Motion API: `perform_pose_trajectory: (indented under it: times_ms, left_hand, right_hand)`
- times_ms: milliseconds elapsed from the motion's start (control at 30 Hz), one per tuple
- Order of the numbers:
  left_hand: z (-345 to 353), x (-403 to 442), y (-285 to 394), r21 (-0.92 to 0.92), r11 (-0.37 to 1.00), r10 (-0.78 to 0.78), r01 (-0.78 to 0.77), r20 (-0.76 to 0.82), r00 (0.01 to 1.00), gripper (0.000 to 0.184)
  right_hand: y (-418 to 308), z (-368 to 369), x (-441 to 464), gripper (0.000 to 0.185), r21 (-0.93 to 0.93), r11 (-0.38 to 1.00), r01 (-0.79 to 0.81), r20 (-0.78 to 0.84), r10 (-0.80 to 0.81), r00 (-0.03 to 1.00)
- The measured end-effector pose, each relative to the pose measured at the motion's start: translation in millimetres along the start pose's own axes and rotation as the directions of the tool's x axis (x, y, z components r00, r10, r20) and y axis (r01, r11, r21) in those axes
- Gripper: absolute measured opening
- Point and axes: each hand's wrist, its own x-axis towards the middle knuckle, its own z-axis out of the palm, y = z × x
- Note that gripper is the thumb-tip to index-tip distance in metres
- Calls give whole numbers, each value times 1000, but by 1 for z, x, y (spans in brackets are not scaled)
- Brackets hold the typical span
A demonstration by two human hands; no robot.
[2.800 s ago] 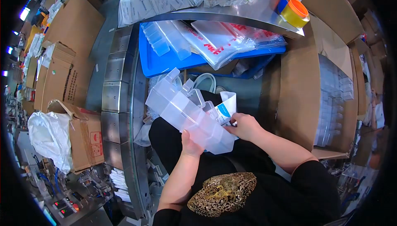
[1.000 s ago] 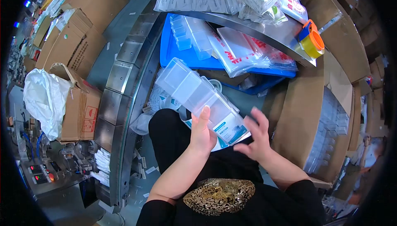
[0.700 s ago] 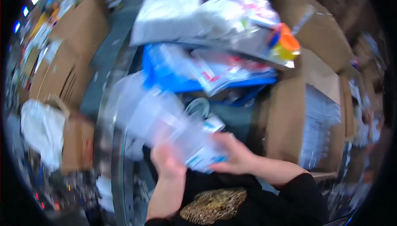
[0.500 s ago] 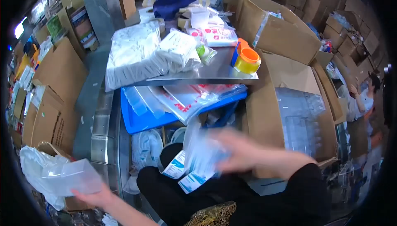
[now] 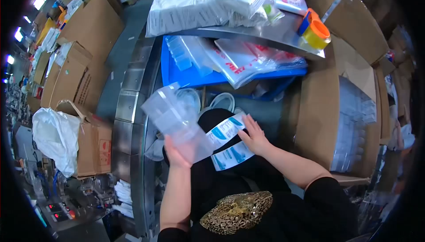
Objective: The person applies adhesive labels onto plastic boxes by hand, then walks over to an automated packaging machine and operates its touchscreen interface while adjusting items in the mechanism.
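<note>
Head view: my left hand (image 5: 178, 151) clamped on translucent plastic box (image 5: 180, 119); right hand (image 5: 256, 138) at blue-white label strip (image 5: 225, 131), can't tell if pinching. Label-handling step, likely; calls for sure fingertip grip.

A translucent, segmented plastic box (image 5: 178, 121) slants above the left edge of the lap (image 5: 215, 119); two blue-and-white label lengths (image 5: 226, 130) extend roughly parallel beside it.

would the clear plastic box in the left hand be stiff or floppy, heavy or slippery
The clear plastic box is probably fairly stiff: its far end juts past the left hand without visible sag. It is likely light for its size, as its see-through walls look thin. Its smooth, shiny faces may be slippery.
</note>
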Motion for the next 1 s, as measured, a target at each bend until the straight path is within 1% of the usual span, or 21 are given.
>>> perform_pose_trajectory:
  times_ms: [33, 100, 133, 167, 233, 267, 300, 333, 367, 400, 433, 467, 567, 600, 700, 733, 767, 833, 900, 967, 1000]
  left_hand:
    - [-7, 3, -11, 10, 998, -68, 68, -39, 997, 66]
    - [-12, 9, -37, 20, 986, -163, 165, -69, 984, 65]
    - [-6, 5, -50, 117, 986, -106, 116, -82, 991, 66]
    - [0, 3, -56, 117, 985, -119, 128, -77, 990, 66]
    - [7, 1, -65, 34, 987, -155, 155, 0, 988, 65]
    - [7, 1, -68, -12, 987, -161, 161, 35, 986, 65]
    - [7, 2, -72, -19, 988, -153, 154, 29, 988, 65]
    - [6, 4, -76, -13, 990, -138, 138, 23, 990, 66]
    - [5, 6, -80, -6, 992, -127, 128, 15, 992, 66]
    - [4, 6, -82, 5, 993, -122, 122, 10, 992, 66]
    - [5, 6, -83, 5, 992, -126, 126, 7, 992, 66]
    - [7, 5, -83, 14, 991, -133, 132, 25, 991, 67]
    - [8, 6, -79, 36, 991, -134, 133, 51, 990, 67]
    - [7, 6, -79, 39, 991, -129, 128, 48, 990, 67]
    - [8, 6, -82, 46, 990, -137, 134, 51, 989, 67]
    - [9, 5, -81, 47, 990, -134, 132, 58, 989, 67]
    - [11, 5, -80, 47, 991, -129, 126, 64, 990, 67]
    - [11, 5, -80, 44, 993, -116, 114, 70, 991, 66]
    - [8, 6, -81, 23, 993, -118, 117, 81, 990, 67]
    - [6, 6, -80, 13, 994, -109, 108, 84, 990, 67]
    - [6, 7, -80, 20, 994, -110, 109, 65, 992, 67]
  right_hand:
    - [21, 15, 7, 58, 11, 1000, -6, 13, 6, 1000]
    - [55, 34, 16, 50, 121, 964, 237, 76, -247, 966]
    - [69, 31, 24, 45, -116, 960, 253, 36, -250, 967]
    - [73, 23, 28, 45, -118, 963, 241, 30, -239, 971]
    - [79, 11, 39, 41, -131, 988, 85, -55, -93, 994]
    - [70, 4, 43, 39, -28, 994, 109, -215, -113, 970]
    - [54, -7, 45, 39, -33, 993, 115, -205, -120, 971]
    - [31, -21, 46, 40, 38, 999, 17, -79, -14, 997]
    - [12, -33, 46, 41, 95, 991, -95, 55, 90, 994]
    - [2, -37, 46, 42, 139, 966, -216, 189, 189, 964]
    - [2, -29, 45, 43, 17, 994, -106, 117, 103, 988]
    - [2, -26, 45, 43, 20, 994, -109, 117, 106, 987]
    - [-2, -18, 51, 41, 11, 982, -190, 287, 179, 941]
    - [-1, -16, 53, 41, 14, 981, -192, 294, 180, 939]
    - [6, -21, 62, 28, 151, 958, -245, 419, 163, 893]
    - [10, -21, 62, 28, 152, 957, -246, 415, 164, 895]
    - [17, -21, 64, 27, 288, 901, -325, 451, 172, 876]
    - [33, -25, 65, 25, 518, 718, -465, 527, 161, 835]
    - [50, -51, 69, 20, 496, 734, -463, 506, 189, 842]
    - [67, -105, 76, 14, 452, 813, -366, 418, 169, 893]
    - [72, -136, 78, 11, 376, 891, -255, 344, 121, 931]
